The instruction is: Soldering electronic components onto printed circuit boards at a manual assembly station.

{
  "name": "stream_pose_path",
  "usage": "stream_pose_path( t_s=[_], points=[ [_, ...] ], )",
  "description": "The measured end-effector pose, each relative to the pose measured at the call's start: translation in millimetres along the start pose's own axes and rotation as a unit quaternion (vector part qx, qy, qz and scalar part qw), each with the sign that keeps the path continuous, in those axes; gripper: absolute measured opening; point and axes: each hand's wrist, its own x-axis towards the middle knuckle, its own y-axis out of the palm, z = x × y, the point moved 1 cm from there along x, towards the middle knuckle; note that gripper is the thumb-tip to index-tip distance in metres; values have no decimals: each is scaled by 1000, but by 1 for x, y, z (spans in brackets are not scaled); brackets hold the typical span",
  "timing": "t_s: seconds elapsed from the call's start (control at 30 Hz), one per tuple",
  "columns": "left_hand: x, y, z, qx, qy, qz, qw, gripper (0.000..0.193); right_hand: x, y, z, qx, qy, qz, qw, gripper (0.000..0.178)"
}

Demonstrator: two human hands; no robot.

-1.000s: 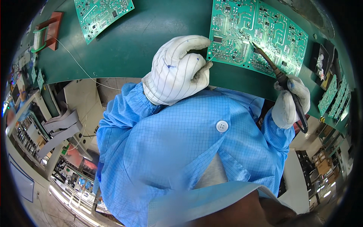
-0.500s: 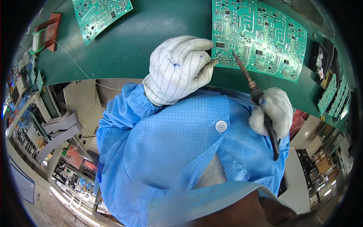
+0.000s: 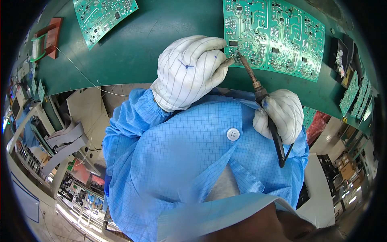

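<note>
My left hand [image 3: 191,70], in a white striped glove, is closed in a pinch at the left front edge of a green circuit board [image 3: 278,44]. A thin end of solder wire [image 3: 233,55] sticks out of its fingertips over the board. My right hand [image 3: 282,115], gloved too, grips a soldering iron [image 3: 260,89] by its dark handle. The iron's tip slants up to the left and is at the board's lower left part, close to the wire end; whether they touch is too small to tell.
A red-brown stand with a wire spool [image 3: 38,47] is at the far left; its wire [image 3: 82,70] runs toward my left sleeve. Another circuit board [image 3: 102,20] lies at the back left of the green table [image 3: 161,24]. Several boards [image 3: 350,94] stand at the right beside a dark box [image 3: 342,60].
My right hand and the soldering iron have moved left, bringing the tip nearer the wire end. My left hand stays almost in place, still pinching the wire.
</note>
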Motion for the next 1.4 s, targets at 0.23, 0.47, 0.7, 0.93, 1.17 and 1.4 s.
stream_pose_path(
  t_s=[0.23, 0.47, 0.7, 0.93, 1.17, 1.4],
  points=[
    [1, 9, -3, 5, 3, 2, 1000, 22, -2, 1, -2, -37, -11, -17, 999, 38],
    [0, 3, 0, -5, -1, -14, 1000, 20, 6, 2, 8, -44, -10, 6, 999, 35],
    [-1, 0, 2, -10, 1, -21, 1000, 20, 9, 7, 19, -82, 6, -92, 992, 34],
    [2, 6, 1, 3, 2, -33, 999, 19, 19, 26, 10, -106, -43, -145, 983, 32],
    [2, 2, 1, -9, -1, -18, 1000, 17, 20, 19, 18, -118, -13, -91, 989, 32],
    [4, -1, 5, -35, 4, -12, 999, 17, 16, 18, 16, -90, -9, -99, 991, 28]
  ],
)
